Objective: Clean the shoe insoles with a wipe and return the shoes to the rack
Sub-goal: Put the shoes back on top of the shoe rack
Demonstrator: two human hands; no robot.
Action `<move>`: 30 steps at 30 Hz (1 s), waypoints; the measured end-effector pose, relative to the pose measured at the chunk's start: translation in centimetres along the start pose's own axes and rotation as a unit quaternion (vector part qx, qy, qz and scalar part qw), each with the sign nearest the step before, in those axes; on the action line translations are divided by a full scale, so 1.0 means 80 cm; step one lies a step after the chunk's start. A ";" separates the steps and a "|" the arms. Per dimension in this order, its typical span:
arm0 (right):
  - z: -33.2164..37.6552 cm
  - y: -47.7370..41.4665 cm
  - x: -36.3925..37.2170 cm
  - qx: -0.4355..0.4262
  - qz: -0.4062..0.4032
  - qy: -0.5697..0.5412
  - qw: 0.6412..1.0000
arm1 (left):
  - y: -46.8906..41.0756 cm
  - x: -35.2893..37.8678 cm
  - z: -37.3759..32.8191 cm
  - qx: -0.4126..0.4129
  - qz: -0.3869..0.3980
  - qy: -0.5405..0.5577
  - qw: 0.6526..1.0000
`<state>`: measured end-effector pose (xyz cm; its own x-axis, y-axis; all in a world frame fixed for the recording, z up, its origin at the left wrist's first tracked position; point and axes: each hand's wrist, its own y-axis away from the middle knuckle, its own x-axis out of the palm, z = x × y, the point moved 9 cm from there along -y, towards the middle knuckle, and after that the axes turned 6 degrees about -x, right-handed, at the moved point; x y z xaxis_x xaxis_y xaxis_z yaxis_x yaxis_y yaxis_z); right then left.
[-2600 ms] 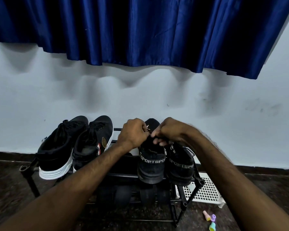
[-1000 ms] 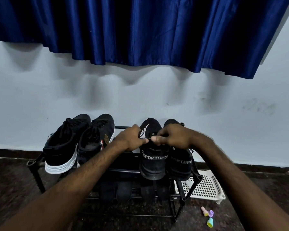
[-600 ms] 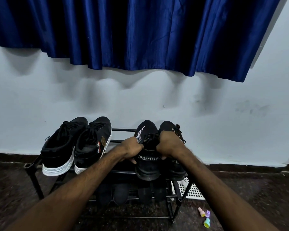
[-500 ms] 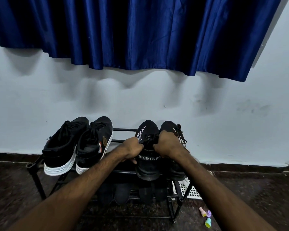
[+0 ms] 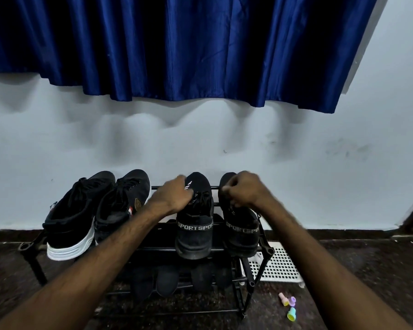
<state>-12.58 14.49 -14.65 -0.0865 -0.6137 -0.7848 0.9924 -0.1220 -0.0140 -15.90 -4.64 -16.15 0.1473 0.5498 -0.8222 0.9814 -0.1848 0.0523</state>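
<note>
Two black sport shoes stand heel-toward-me on the top shelf of a black metal rack [image 5: 267,251]. The left sport shoe [image 5: 194,231] has my left hand [image 5: 174,196] lying over its left side and laces, fingers curled down on the upper. The right sport shoe [image 5: 242,232] has my right hand [image 5: 242,188] over its toe and laces, fingers curled; the hand is blurred, so what it pinches is unclear. No wipe is in sight.
A pair of black sneakers with white soles [image 5: 81,215] sits on the rack's left end. Dark shoes [image 5: 167,279] fill the lower shelf. A white perforated basket [image 5: 277,265] and small pastel toys [image 5: 287,303] lie on the dark floor at right. A blue curtain [image 5: 177,44] hangs above.
Both hands have shifted from the middle of the pair outward and toward the toes. The two sport shoes now stand slightly apart on the top shelf.
</note>
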 end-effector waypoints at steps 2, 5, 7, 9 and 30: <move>-0.039 -0.005 -0.050 0.024 -0.094 0.066 0.993 | 0.004 -0.018 -0.031 0.046 -0.085 -0.001 0.995; -0.110 -0.004 -0.051 0.078 -0.071 0.017 0.994 | 0.002 0.010 -0.078 0.132 -0.086 -0.041 0.987; -0.138 0.007 -0.006 0.117 0.063 -0.104 0.986 | -0.010 0.043 -0.094 0.148 -0.046 -0.080 0.985; -0.139 0.009 0.013 0.082 0.120 -0.089 0.985 | -0.027 0.073 -0.097 0.140 -0.007 -0.116 0.983; -0.083 -0.044 0.008 -0.253 0.029 0.201 0.946 | -0.043 0.089 -0.097 0.139 0.021 -0.074 0.987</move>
<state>-15.56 19.68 -19.22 -0.0922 -0.2493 -0.9640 0.9181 0.3534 -0.1792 -17.25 6.25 -17.78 0.1479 0.4161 -0.8972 0.8997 -0.4334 -0.0526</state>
